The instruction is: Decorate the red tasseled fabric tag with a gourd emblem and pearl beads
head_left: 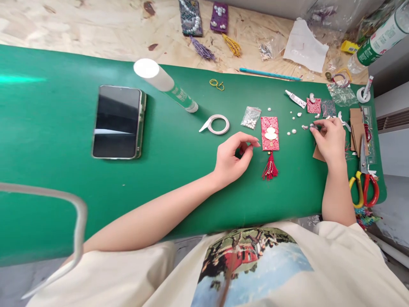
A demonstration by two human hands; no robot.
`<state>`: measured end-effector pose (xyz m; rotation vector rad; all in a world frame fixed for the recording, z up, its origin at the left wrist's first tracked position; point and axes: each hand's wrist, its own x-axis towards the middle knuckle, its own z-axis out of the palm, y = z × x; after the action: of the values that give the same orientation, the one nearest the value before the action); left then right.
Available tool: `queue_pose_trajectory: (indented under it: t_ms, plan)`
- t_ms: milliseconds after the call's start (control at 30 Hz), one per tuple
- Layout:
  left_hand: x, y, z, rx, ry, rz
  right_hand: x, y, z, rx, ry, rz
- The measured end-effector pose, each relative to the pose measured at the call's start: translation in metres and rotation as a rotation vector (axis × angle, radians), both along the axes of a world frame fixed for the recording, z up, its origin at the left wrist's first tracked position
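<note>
Our right hand pinches a small, shiny grey piece, best held lightly, while our left hand, contents unclear, curls beside the red patterned, rectangular, tasselled pendant right of frame centre.

Setting is looking like a small craft workspace; home or workshop, cannot tell. Evidence: green-topped table is running along bare chipboard; scissors, white tube and tape roll are lying out; bag of beads is sitting beside red tasselled piece; two darker tasselled pieces are lying behind.
</note>
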<state>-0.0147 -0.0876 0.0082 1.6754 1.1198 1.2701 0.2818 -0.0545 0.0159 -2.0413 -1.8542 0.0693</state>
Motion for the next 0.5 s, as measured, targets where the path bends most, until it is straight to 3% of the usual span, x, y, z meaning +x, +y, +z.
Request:
queue_pose_trajectory:
  t_ms: [500]
  plan:
    - [0.001,0.001,-0.001,-0.001,0.000,-0.015,-0.013,0.004,-0.007,-0.085,-0.136,-0.001]
